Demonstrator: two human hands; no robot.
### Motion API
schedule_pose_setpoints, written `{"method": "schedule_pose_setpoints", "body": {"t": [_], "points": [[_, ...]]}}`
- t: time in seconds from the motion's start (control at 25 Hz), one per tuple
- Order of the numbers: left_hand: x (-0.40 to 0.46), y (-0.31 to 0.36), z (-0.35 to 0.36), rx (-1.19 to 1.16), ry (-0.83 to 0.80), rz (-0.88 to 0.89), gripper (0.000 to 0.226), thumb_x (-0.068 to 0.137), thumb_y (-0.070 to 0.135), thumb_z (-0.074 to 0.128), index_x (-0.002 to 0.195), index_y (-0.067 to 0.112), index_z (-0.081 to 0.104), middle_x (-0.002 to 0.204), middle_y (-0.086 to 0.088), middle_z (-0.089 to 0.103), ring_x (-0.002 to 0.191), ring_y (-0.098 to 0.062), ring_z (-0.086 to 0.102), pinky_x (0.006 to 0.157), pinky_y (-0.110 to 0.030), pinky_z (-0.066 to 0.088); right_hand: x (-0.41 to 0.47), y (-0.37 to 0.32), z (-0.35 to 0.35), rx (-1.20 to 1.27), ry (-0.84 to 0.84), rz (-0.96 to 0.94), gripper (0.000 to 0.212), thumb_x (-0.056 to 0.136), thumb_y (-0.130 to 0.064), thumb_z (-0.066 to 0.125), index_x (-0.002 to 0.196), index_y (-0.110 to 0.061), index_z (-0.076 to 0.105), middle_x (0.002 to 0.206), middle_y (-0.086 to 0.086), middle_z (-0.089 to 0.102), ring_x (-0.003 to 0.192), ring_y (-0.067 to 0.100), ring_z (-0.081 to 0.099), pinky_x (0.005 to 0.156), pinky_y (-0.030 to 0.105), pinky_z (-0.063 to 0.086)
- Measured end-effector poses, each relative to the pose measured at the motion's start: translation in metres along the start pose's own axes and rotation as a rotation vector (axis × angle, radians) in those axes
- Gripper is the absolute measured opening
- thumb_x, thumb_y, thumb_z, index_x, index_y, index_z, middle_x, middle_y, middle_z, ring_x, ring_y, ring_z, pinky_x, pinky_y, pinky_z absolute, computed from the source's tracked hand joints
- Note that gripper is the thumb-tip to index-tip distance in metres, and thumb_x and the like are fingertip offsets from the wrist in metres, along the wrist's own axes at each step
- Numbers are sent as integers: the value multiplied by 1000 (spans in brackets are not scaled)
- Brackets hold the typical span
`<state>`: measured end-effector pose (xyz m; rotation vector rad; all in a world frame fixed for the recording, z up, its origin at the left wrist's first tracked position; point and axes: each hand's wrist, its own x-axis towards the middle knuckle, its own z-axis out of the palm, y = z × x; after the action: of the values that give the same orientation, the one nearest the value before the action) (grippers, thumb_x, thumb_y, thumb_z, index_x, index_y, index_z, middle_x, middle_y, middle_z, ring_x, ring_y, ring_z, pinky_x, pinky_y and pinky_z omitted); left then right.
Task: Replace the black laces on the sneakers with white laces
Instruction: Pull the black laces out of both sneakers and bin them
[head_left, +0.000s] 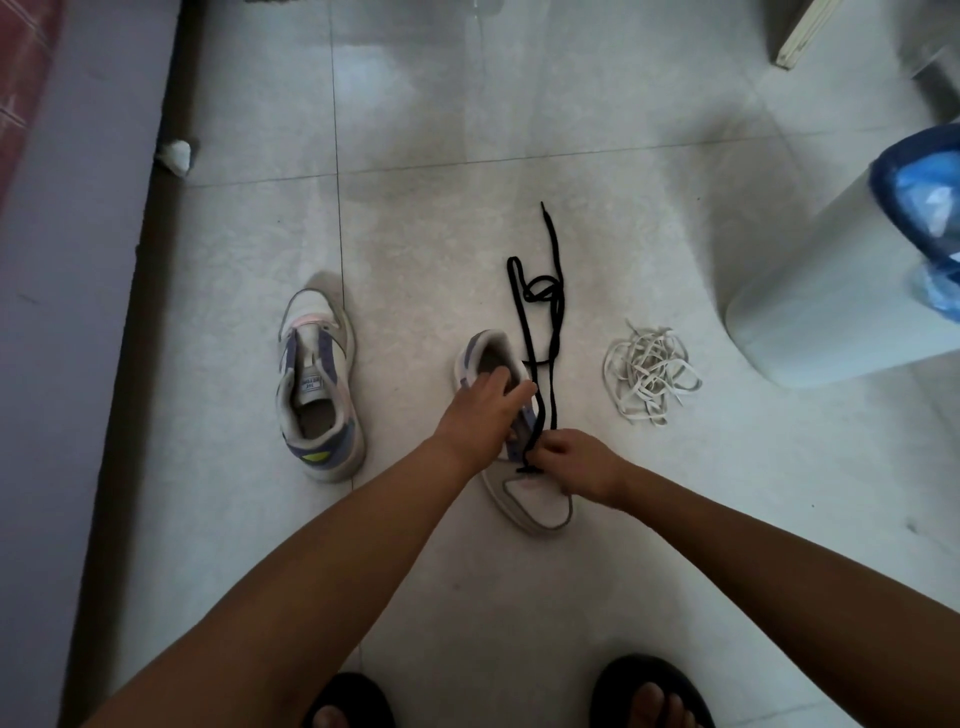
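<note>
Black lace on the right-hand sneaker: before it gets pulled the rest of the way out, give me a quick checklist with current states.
1. Sneaker steadied: ok, the left hand grips it at the opening.
2. Black lace held: ok, the right hand pinches it near the lowest eyelets.
3. Lace free of the upper eyelets: ok, most of it trails loose on the floor.
4. Loose length untangled: not ok, there is a loop or knot partway along.
5. White laces ready: ok, piled on the floor right of the sneaker.
6. Other sneaker unlaced: ok, no lace shows in it.
</note>
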<state>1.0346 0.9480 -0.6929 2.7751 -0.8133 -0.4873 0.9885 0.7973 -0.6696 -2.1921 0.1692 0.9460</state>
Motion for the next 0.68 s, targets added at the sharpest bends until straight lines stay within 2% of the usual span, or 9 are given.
{"method": "schedule_pose_setpoints", "body": {"t": [0.08,0.12,0.16,0.2,0.28,0.4,0.56,0.68], "points": [[-4,-4,2,-49,-47,-8,62,86,19,62,141,21,35,123,-12,41,111,-28,43,81,-37,42,-2,1,5,-760,12,-112,33,94,-42,46,117,-20,57,111,9,57,100,27,56,79,33,38],[-6,-6,3,-76,-81,-1,67,84,26,65,143,24,34,121,-11,41,111,-27,43,80,-36,43,-3,-1,12,-964,18,-118,38,95,-45,43,124,-23,52,117,8,56,107,28,55,84,35,36],[-8,-7,4,-89,-114,2,73,80,34,68,144,27,33,119,-10,42,109,-26,42,80,-35,42,-4,-6,17,-1023,17,-98,38,96,-43,42,127,-24,50,120,6,57,109,28,55,87,36,36],[-10,-6,5,-78,-135,-5,76,77,40,70,143,30,33,119,-8,43,109,-26,41,80,-34,41,-4,-10,21,-971,4,-62,37,96,-40,43,127,-23,51,120,6,59,109,27,57,86,34,37],[-13,-1,11,-34,-113,-55,73,76,41,69,140,32,35,121,-7,44,111,-26,40,81,-34,37,-1,-11,23,-661,-17,-19,32,96,-32,47,121,-16,58,117,9,61,106,27,59,82,31,42],[-14,8,18,-18,-62,-99,66,77,35,68,136,28,40,123,-7,44,114,-26,39,86,-36,36,-6,-2,17,-231,-20,-25,20,95,-27,50,94,-11,63,96,11,62,89,22,56,68,27,35],[-10,3,14,-45,-40,-101,60,77,33,67,131,23,42,121,-8,44,113,-26,39,86,-36,35,-25,12,21,-149,168,-129,18,94,-24,51,78,-18,54,79,1,57,73,15,50,58,25,26],[-3,2,7,-13,-8,-60,53,80,32,65,128,21,45,119,-9,46,111,-27,40,84,-36,35,-37,13,11,-159,260,-279,19,93,-18,51,75,-13,55,71,-2,54,66,14,48,55,24,25]]}}
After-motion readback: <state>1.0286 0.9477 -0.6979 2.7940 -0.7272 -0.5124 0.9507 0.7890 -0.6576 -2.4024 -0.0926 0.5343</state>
